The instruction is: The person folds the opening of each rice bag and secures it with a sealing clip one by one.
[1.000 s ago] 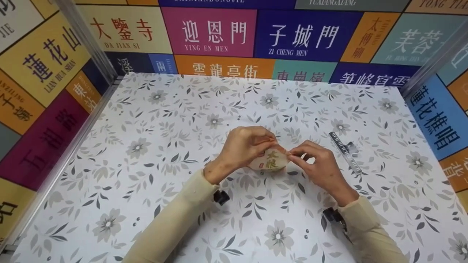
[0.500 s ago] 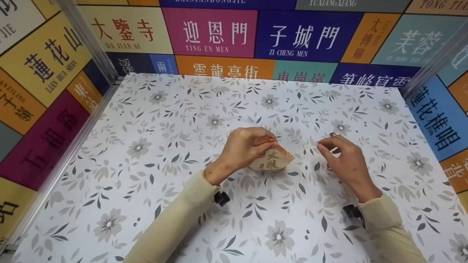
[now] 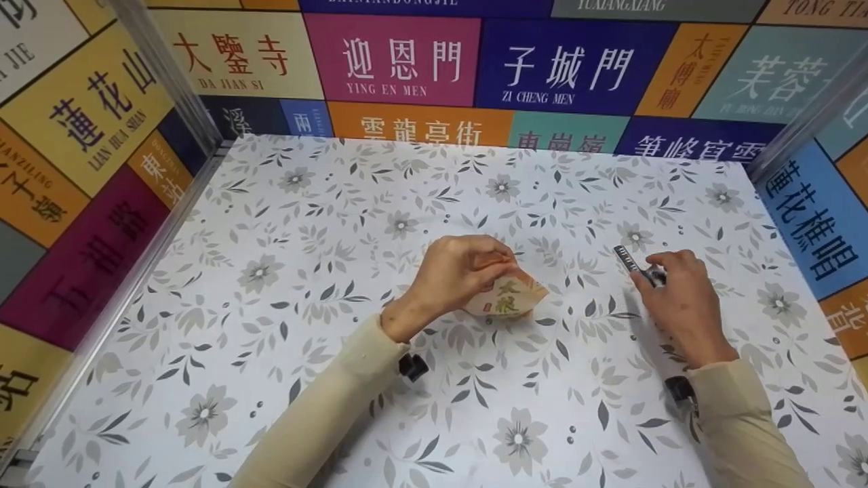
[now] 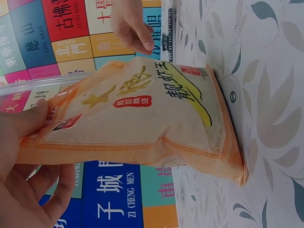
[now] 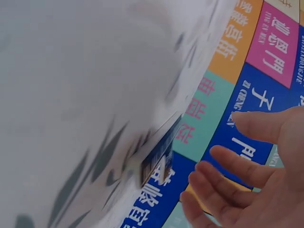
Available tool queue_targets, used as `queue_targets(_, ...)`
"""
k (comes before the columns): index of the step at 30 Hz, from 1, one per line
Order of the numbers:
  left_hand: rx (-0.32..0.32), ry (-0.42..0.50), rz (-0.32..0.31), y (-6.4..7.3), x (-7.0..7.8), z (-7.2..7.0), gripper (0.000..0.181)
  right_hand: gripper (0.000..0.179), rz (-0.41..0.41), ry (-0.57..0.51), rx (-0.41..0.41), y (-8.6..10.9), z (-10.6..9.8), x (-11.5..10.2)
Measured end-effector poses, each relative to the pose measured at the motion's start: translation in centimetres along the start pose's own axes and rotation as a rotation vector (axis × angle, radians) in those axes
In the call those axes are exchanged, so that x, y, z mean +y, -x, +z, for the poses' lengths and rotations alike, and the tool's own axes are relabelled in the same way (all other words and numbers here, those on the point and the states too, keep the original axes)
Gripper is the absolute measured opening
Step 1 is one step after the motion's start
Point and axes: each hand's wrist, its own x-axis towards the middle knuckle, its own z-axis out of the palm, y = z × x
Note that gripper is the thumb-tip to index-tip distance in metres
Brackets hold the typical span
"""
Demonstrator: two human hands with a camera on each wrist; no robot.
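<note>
In the head view my left hand (image 3: 444,281) holds the top of an orange-and-cream plastic food bag (image 3: 505,298) with printed characters. The left wrist view shows the bag (image 4: 137,114) with its bottom on the table and its top pinched between thumb and fingers. A long, narrow dark-and-silver clip (image 3: 629,261) with a raised lever lies on the table to the right. My right hand (image 3: 685,301) is beside it, thumb and fingers apart, partly hiding it. In the right wrist view the right hand (image 5: 256,171) has spread fingers with nothing between them, near the clip (image 5: 159,154).
The white tabletop (image 3: 339,413) has a grey flower-and-leaf print. Coloured panels with printed characters (image 3: 393,61) stand along the back and sides, with clear edge strips at the corners. A small black camera (image 3: 413,366) sits on the left wrist.
My right hand has left the bag's top edge and moved right to the clip, its fingers spreading. My left hand stays on the bag, whose right corner now stands free.
</note>
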Motion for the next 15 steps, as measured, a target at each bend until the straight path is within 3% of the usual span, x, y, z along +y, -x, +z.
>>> queue_targets(7, -0.001, 0.002, -0.021, -0.1, 0.0, 0.0, 0.010, 0.075, 0.160, 0.043, -0.196, -0.6, -0.6, 1.6)
queue_targets(10, -0.005, -0.007, -0.034, 0.0, 0.0, 0.0, 0.010, 0.079, 0.198, 0.045, -0.269, -0.7, -0.8, 1.9)
queue_targets(15, -0.010, -0.004, -0.047, 0.0, -0.1, 0.0, 0.010, 0.077, 0.225, 0.045, -0.279, -0.8, -0.6, 2.1)
